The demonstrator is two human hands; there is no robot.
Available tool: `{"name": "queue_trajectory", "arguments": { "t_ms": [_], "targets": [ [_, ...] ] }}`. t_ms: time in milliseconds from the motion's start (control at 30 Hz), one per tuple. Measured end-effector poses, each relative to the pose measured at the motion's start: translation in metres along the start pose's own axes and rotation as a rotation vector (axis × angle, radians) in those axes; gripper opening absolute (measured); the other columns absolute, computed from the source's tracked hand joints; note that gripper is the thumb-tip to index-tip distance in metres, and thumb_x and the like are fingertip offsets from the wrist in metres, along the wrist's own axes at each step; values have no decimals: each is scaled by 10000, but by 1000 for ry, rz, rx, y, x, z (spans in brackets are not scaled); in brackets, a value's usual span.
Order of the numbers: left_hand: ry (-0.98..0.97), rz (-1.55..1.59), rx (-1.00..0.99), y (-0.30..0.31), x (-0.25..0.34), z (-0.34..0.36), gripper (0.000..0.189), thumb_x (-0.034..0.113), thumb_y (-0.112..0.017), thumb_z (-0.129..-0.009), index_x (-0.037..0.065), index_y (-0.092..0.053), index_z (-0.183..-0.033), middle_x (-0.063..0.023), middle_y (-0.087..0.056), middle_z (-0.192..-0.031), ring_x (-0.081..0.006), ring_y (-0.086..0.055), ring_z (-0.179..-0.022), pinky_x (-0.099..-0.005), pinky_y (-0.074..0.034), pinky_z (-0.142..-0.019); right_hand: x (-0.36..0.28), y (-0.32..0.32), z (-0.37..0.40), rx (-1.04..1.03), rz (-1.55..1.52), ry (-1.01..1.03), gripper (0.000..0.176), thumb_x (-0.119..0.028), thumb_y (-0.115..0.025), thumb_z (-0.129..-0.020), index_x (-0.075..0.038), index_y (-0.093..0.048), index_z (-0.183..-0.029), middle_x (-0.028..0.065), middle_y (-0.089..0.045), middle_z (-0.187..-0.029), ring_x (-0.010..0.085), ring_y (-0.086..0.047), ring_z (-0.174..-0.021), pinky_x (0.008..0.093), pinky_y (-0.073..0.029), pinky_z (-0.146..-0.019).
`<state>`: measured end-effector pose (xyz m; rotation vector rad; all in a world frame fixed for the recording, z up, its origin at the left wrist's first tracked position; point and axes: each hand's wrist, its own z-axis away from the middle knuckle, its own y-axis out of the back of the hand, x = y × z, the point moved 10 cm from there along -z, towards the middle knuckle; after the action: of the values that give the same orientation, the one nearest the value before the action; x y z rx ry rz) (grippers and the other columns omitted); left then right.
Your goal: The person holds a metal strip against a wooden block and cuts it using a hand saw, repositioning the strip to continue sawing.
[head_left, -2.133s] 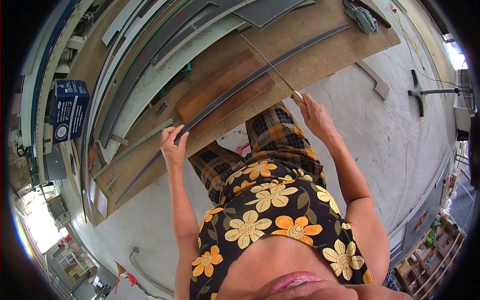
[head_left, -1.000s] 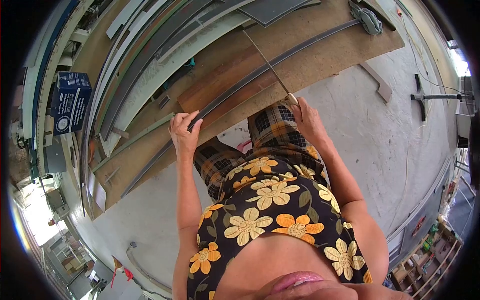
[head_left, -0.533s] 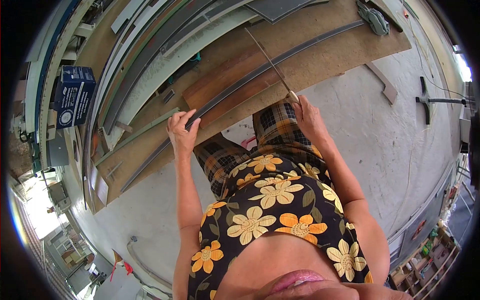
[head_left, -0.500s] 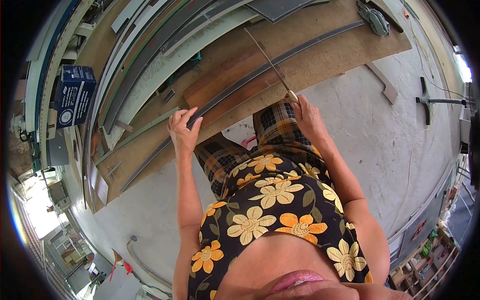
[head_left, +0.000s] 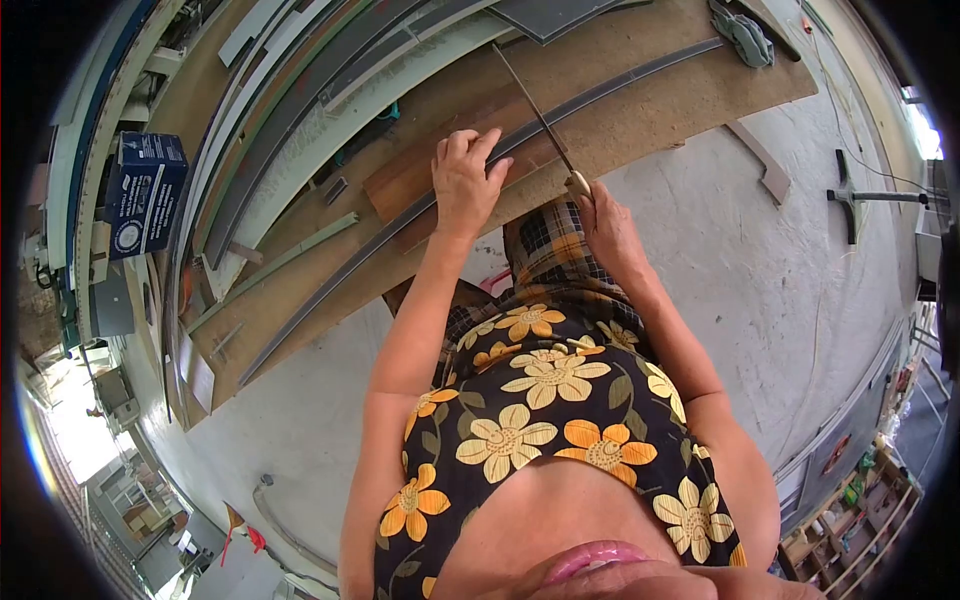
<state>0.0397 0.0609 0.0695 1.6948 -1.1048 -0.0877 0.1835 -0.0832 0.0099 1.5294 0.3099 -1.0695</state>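
Observation:
A long, narrow dark grey strip (head_left: 640,74) runs across the workbench and over a reddish-brown wooden board (head_left: 405,180). My left hand (head_left: 465,190) straddles the strip just left of the saw, with the thumb on the near side and fingers on the far side. In my right hand (head_left: 612,235) is the pale handle of a handsaw (head_left: 519,83), fingers closed around it. The saw's thin blade lies across the strip, pointing away from me.
Long panels and strips (head_left: 290,130) are stacked along the far left of the workbench (head_left: 680,120). A blue box (head_left: 148,190) stands beyond them. A grey glove (head_left: 745,38) lies at the right end. A green strip (head_left: 290,258) rests nearer the left.
My left hand has moved right along the strip, closer to the saw. The saw has shifted slightly away from me with my right hand still on its handle.

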Motion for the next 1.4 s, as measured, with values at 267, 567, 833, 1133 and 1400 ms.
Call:
{"name": "queue_trajectory", "arguments": {
  "t_ms": [267, 567, 833, 1133, 1400],
  "targets": [
    [40, 47, -42, -12, -20, 15, 263, 108, -758, -805, 140, -755, -1066, -58, -564, -966, -267, -540, -952, -408, -460, -869, 1, -4, 5, -34, -12, -25, 221, -238, -478, -1037, -19, -470, -1069, 316, -636, -874, 531, -601, -831, 570, -453, -683],
    [36, -1, -21, 8, -35, 28, 289, 128, -776, -782, 146, -749, -1069, -55, -568, -978, -272, -545, -946, -416, -469, -848, -7, -14, 6, -47, -18, 0, 228, -248, -478, -1039, -21, -461, -1042, 319, -630, -842, 533, -600, -828, 567, -456, -676],
    [22, 3, 1, -6, -15, 11, 313, 170, -786, -779, 126, -735, -1084, -71, -580, -980, -283, -552, -950, -417, -463, -863, -7, -13, 9, -41, -5, -4, 218, -247, -470, -1040, -31, -453, -1061, 316, -634, -849, 530, -607, -834, 569, -463, -677],
    [28, 4, -11, -26, -8, -5, 275, 172, -783, -779, 116, -738, -1044, -60, -579, -967, -274, -556, -953, -417, -471, -841, -4, -16, 10, -32, -14, -12, 241, -266, -463, -1036, -30, -465, -1087, 314, -648, -887, 526, -616, -850, 578, -470, -705],
    [25, 77, -5, -39, -8, -10, 225, 127, -760, -788, 96, -744, -1010, -87, -583, -931, -296, -560, -926, -430, -473, -844, 1, -17, 9, -44, 6, -42, 248, -275, -465, -1033, -33, -472, -1088, 313, -651, -887, 525, -619, -851, 578, -474, -710]
  ]
}}
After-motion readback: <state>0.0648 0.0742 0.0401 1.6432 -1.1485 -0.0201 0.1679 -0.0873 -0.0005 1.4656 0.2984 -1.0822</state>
